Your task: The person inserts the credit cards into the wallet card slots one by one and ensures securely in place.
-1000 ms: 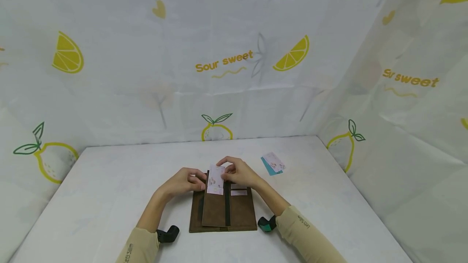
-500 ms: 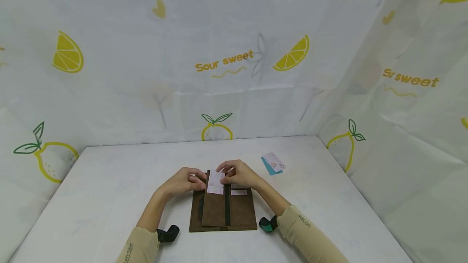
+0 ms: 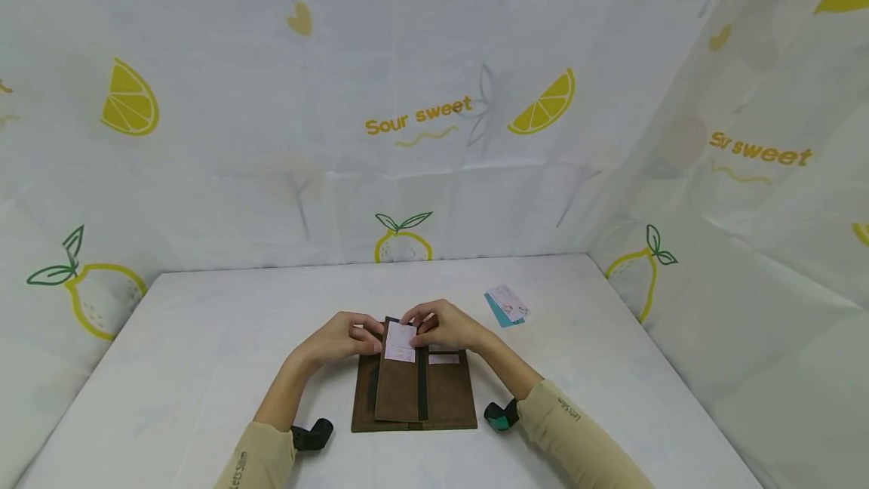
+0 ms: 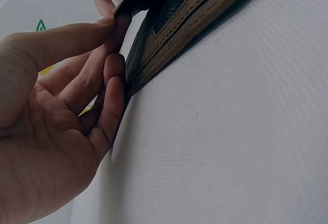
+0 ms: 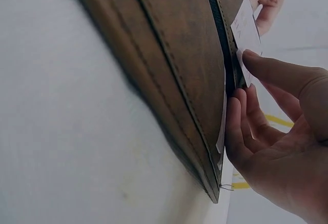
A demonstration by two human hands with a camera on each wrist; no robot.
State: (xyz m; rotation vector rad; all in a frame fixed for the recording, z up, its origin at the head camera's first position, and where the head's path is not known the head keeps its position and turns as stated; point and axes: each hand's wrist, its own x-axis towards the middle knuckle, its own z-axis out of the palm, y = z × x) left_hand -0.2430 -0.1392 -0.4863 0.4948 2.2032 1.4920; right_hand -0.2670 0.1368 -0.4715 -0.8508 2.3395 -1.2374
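Your left hand (image 3: 346,336) pinches the edge of the inner flap (image 3: 397,392) between its fingers, apparently to steady it; your right hand (image 3: 448,325) grasps the pale card (image 3: 399,341) along the flap's far end, probably keeping it aligned. The brown wallet (image 3: 449,397) lies unfolded on the counter (image 3: 197,376).

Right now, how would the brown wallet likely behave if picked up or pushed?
The wallet would probably fold or flap rather than stay rigid: its thin inner flap, pinched by the left hand, stands apart from the part beneath. Rolling or tipping seems unlikely, since it lies open and low on the table.
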